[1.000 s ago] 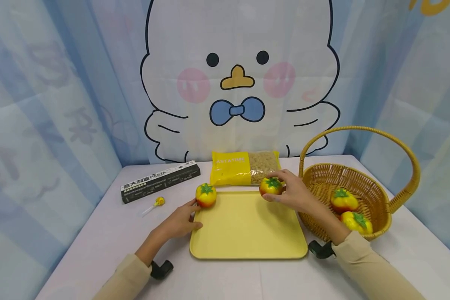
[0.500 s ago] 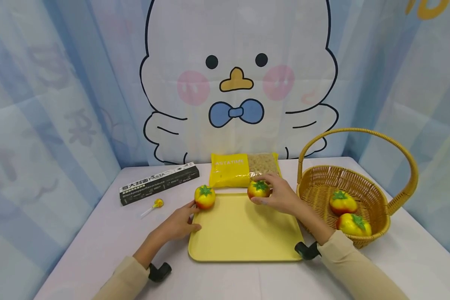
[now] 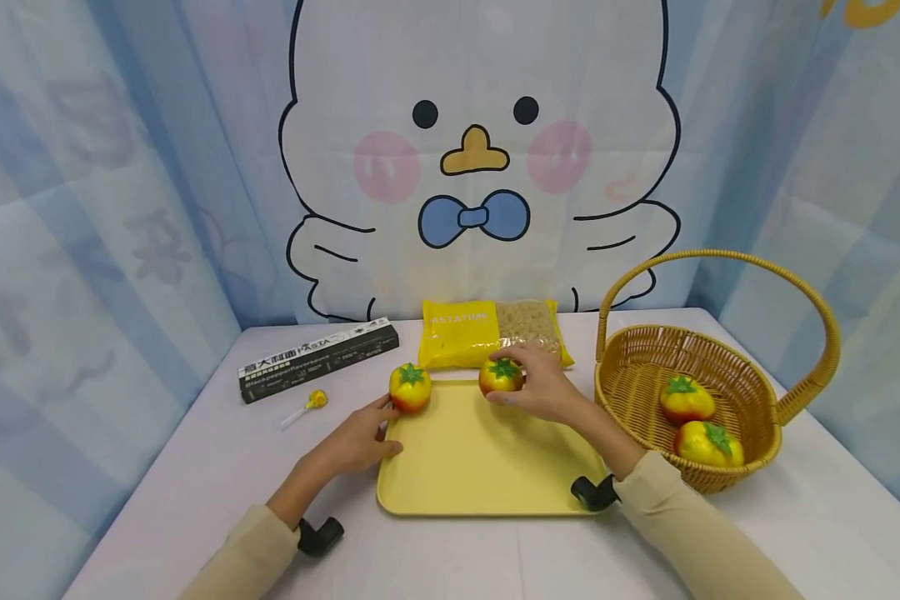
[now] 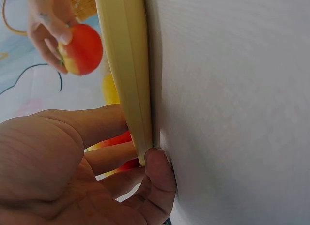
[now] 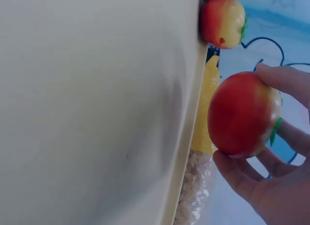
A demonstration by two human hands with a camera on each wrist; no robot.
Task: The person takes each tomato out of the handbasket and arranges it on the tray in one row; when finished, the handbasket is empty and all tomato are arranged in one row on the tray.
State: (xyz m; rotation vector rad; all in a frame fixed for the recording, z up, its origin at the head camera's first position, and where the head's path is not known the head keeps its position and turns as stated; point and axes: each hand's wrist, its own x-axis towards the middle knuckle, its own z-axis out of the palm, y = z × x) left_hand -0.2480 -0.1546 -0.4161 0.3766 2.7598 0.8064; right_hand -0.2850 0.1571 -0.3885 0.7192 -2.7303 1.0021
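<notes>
My left hand (image 3: 356, 439) holds the left rim of the yellow tray (image 3: 487, 492), with fingers on both sides of the rim in the left wrist view. Right by its fingertips, a yellow-red toy persimmon (image 3: 410, 387) with a green leaf top sits at the tray's back left corner. My right hand (image 3: 543, 385) grips a second persimmon (image 3: 500, 377) between thumb and fingers, above the tray's back edge; its red underside faces the right wrist camera. Two more persimmons, the rear one (image 3: 687, 400) and the front one (image 3: 708, 443), lie in the wicker basket (image 3: 633, 392) at right.
Behind the tray lies a yellow pasta bag (image 3: 461, 333). A black and white pasta box (image 3: 318, 360) rests at the back left, with a lollipop (image 3: 315, 401) in front of it. The basket's tall handle (image 3: 821, 317) arches over the right side. Printed curtains enclose the table.
My right hand has carried its persimmon leftward along the tray's back edge, closer to the other one. The left hand and its neighbouring persimmon have stayed in place.
</notes>
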